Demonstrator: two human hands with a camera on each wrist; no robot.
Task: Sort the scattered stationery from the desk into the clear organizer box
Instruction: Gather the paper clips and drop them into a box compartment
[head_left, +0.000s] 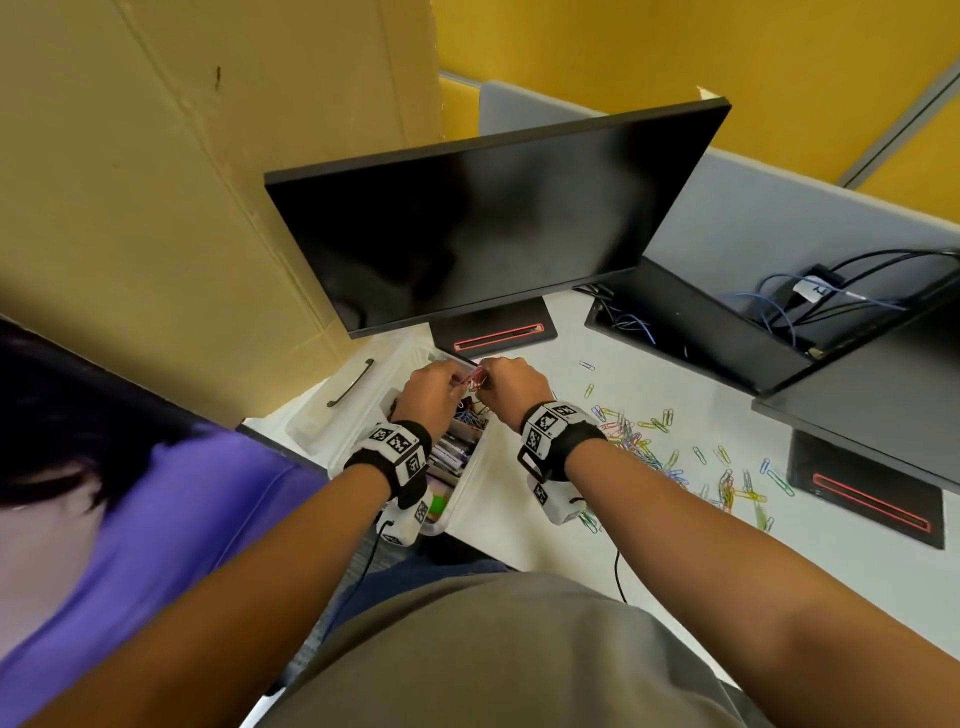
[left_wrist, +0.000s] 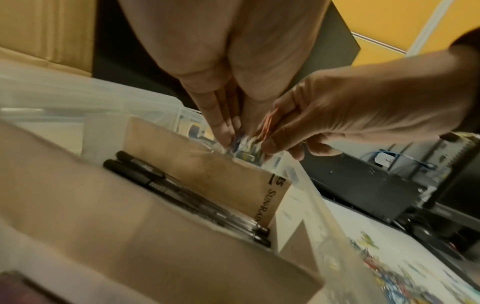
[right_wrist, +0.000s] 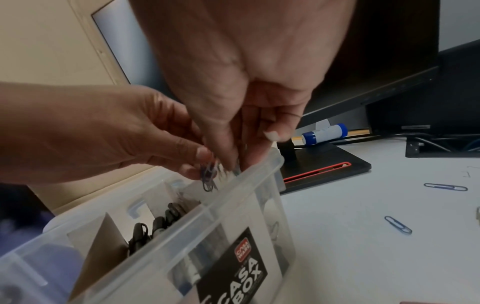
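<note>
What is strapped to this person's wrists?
Each bare forearm wears a black wristband with white blocks printed in black square codes: left wrist, right wrist. A white camera unit hangs under each, and thin black cables trail down. No sleeves reach the forearms.

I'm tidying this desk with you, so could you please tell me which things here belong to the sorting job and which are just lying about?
Job:
- clear organizer box
- paper clips on the desk
- clips held by left hand and right hand
- black pens in the box

Lying about:
- monitor
- cardboard
- cables
</note>
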